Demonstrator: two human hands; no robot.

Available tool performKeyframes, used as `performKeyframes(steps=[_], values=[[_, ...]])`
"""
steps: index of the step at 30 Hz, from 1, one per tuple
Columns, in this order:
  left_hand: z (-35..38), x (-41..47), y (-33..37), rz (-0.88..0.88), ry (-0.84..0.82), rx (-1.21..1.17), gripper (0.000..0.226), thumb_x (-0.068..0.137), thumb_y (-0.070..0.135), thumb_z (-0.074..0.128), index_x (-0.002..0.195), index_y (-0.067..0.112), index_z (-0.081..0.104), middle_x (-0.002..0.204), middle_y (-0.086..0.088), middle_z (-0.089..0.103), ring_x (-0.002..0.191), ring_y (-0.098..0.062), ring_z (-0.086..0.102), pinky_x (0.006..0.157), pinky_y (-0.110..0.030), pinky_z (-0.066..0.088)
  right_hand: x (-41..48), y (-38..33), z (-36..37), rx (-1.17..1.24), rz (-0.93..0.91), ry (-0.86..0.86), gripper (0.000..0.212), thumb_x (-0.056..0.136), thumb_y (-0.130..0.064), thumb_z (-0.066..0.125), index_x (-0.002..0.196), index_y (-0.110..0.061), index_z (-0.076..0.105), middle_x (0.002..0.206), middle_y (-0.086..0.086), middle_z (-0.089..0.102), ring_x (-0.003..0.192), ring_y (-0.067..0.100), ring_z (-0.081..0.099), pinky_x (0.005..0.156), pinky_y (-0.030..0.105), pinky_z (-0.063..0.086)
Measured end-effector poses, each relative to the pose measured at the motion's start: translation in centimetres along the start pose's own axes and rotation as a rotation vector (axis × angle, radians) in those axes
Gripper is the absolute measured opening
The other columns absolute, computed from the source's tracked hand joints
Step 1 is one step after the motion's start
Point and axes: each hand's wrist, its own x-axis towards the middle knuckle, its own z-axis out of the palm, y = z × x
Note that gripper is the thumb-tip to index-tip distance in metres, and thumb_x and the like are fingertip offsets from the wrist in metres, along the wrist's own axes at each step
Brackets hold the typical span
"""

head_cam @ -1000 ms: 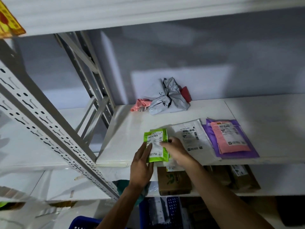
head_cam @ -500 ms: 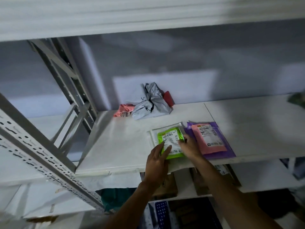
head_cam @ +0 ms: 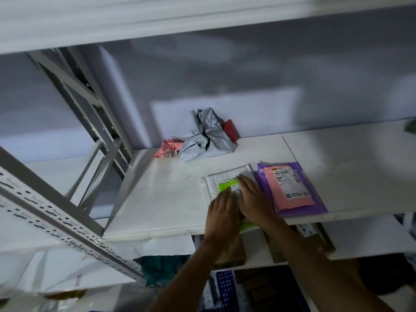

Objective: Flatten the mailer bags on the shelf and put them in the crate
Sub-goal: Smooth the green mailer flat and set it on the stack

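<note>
A green mailer bag (head_cam: 226,185) lies on a flat white mailer (head_cam: 210,184) near the front edge of the white shelf (head_cam: 162,199). My left hand (head_cam: 221,213) and my right hand (head_cam: 255,200) press down on the green bag with straight fingers and cover most of it. To the right, a flat pink mailer (head_cam: 290,190) lies on a flat purple mailer (head_cam: 315,203). At the back of the shelf sit a crumpled grey mailer (head_cam: 207,137), a crumpled pink mailer (head_cam: 168,148) and a red one (head_cam: 230,129) behind the grey.
A perforated metal upright (head_cam: 56,221) and cross braces stand at the left. The shelf below holds brown cardboard parcels (head_cam: 229,255) and a teal bag (head_cam: 159,269). A blue perforated crate (head_cam: 225,289) shows at the bottom, under my arms.
The green bag went from in front of the white mailer to lying on top of it. My hands, which gripped its edges, now lie flat on it.
</note>
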Motion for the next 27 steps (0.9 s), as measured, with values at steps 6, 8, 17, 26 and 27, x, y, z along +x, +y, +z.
performKeyframes(steps=[6, 8, 17, 26, 27], values=[[1.8, 0.4, -0.7, 0.066, -0.18, 0.1, 0.076, 0.103, 0.06, 0.01, 0.16, 0.009, 0.017, 0.167, -0.012, 0.013, 0.155, -0.029, 0.008, 0.122, -0.053, 0.025, 0.6, 1.6, 3.2, 0.044, -0.051, 0.012, 0.057, 0.1, -0.026, 0.026, 0.143, 0.001, 0.052, 0.153, 0.014, 0.048, 0.147, 0.029, 0.039, 0.122, 0.041, 0.03], [2.1, 0.1, -0.8, 0.075, -0.163, 0.143, 0.067, 0.106, 0.049, 0.02, 0.159, 0.008, 0.021, 0.166, -0.013, 0.017, 0.154, -0.031, 0.013, 0.119, -0.054, 0.03, 0.2, 1.7, 3.8, 0.062, -0.051, 0.052, 0.054, 0.101, -0.026, 0.029, 0.144, 0.0, 0.05, 0.153, 0.014, 0.048, 0.146, 0.028, 0.039, 0.12, 0.044, 0.034], [2.1, -0.2, -0.7, 0.101, -0.156, 0.17, 0.067, 0.106, 0.047, 0.031, 0.159, 0.009, 0.017, 0.166, -0.014, 0.015, 0.154, -0.031, 0.011, 0.122, -0.053, 0.023, -0.1, 1.6, 3.7, 0.059, -0.038, 0.03, 0.053, 0.105, -0.028, 0.03, 0.15, -0.003, 0.044, 0.158, 0.013, 0.042, 0.151, 0.025, 0.032, 0.118, 0.048, 0.037], [1.6, -0.3, -0.6, 0.071, -0.251, 0.157, 0.067, 0.108, 0.051, 0.02, 0.161, 0.013, 0.006, 0.168, -0.011, 0.001, 0.156, -0.028, -0.004, 0.124, -0.052, 0.017, -0.3, 1.3, 3.2, 0.032, -0.028, 0.016, 0.057, 0.103, -0.032, 0.025, 0.151, -0.005, 0.043, 0.159, 0.011, 0.039, 0.152, 0.023, 0.029, 0.122, 0.045, 0.031], [1.6, -0.2, -0.7, 0.072, -0.265, 0.166, 0.068, 0.107, 0.051, 0.019, 0.161, 0.012, 0.005, 0.168, -0.012, 0.0, 0.155, -0.029, -0.004, 0.124, -0.052, 0.016, -0.3, 1.4, 3.2, 0.019, -0.034, 0.02, 0.057, 0.103, -0.031, 0.025, 0.15, -0.004, 0.044, 0.159, 0.012, 0.04, 0.151, 0.024, 0.03, 0.121, 0.045, 0.031]])
